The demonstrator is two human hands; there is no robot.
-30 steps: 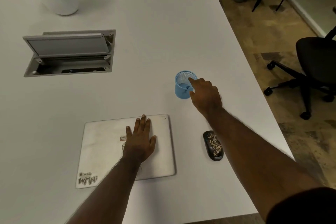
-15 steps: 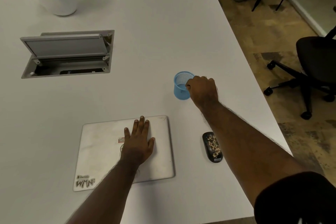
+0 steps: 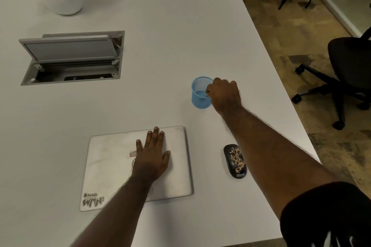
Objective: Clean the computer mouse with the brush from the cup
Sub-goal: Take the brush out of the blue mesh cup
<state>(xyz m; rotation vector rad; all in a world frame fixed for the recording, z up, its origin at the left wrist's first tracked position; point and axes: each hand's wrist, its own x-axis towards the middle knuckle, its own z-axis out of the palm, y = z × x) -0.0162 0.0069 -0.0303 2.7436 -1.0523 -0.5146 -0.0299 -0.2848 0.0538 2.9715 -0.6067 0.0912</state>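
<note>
The right hand, pointing a second ago, has curled its fingers into the blue mesh cup; whether it grips the brush, I cannot tell. The left hand lies open on the laptop nearer than the cup; the mouse waits untouched, also nearer

The cup is a light blue mesh one, standing upright on the white bench, its mouth open to the ceiling. The mouse lies flat, nearer the bench's front edge and well apart from the cup; it is black with a tan speckled pattern (the brush cannot be made out).
</note>
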